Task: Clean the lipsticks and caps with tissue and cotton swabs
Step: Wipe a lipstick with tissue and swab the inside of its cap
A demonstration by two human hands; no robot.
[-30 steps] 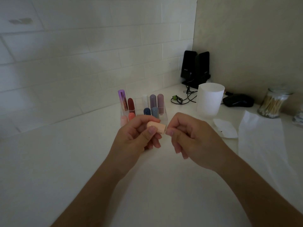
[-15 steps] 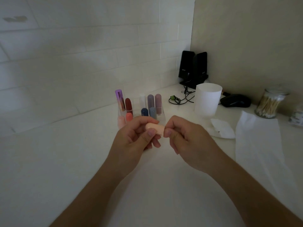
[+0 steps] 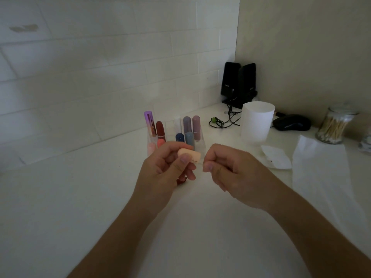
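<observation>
My left hand [image 3: 164,173] grips a peach lipstick cap [image 3: 191,154] lying sideways, its open end facing right. A bit of red shows under this hand's lower fingers. My right hand [image 3: 234,173] is just right of the cap, thumb and forefinger pinched on a thin stick that looks like a cotton swab [image 3: 195,161] and is barely visible. Behind the hands a clear organizer [image 3: 201,146] holds several lipsticks [image 3: 186,124] in purple, red, grey, blue and pink. A long tissue [image 3: 321,167] lies flat at the right.
A crumpled tissue piece [image 3: 277,159] lies in front of a white cup [image 3: 257,121]. A glass jar of cotton swabs [image 3: 333,127] stands at the far right. Black speakers [image 3: 239,83], a tangled cable [image 3: 224,121] and a black mouse [image 3: 291,122] fill the corner.
My right hand has drawn a little to the right, away from the cap's open end, which it touched before. The left hand keeps the cap in the same place.
</observation>
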